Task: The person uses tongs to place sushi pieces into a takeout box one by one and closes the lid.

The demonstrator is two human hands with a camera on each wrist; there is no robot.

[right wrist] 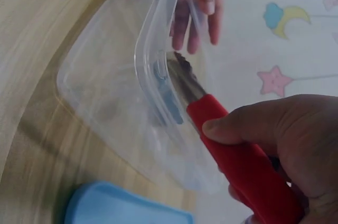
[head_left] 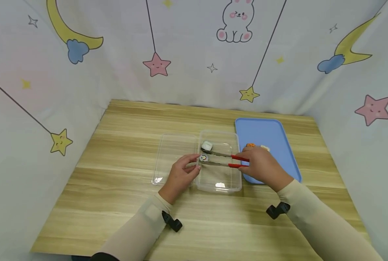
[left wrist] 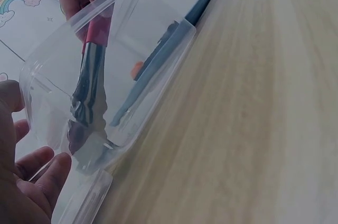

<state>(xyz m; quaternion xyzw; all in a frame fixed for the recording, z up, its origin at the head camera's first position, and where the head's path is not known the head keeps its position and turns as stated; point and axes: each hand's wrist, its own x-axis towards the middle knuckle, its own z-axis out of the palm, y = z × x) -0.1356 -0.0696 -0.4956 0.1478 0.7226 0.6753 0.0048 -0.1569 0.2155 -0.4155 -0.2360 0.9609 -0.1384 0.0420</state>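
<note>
The sushi roll piece (head_left: 203, 157) is between the tips of the red-handled tongs (head_left: 236, 165), inside the clear container (head_left: 213, 177) near its left wall. One white piece (head_left: 207, 145) is already in the container; orange (head_left: 251, 145) and pale (head_left: 265, 148) pieces on the blue tray (head_left: 275, 134), right of it, suggest a half-complete transfer. The right hand (head_left: 262, 165) grips the tongs; the left hand (head_left: 181, 175), fingers loosely extended, steadies the container's left wall.

White cloth (head_left: 190, 36) along back edge of desk (head_left: 122, 145), printed with rabbit (head_left: 235, 27), pink star (head_left: 156, 65); yellow star (head_left: 61, 142) beyond left edge.
</note>
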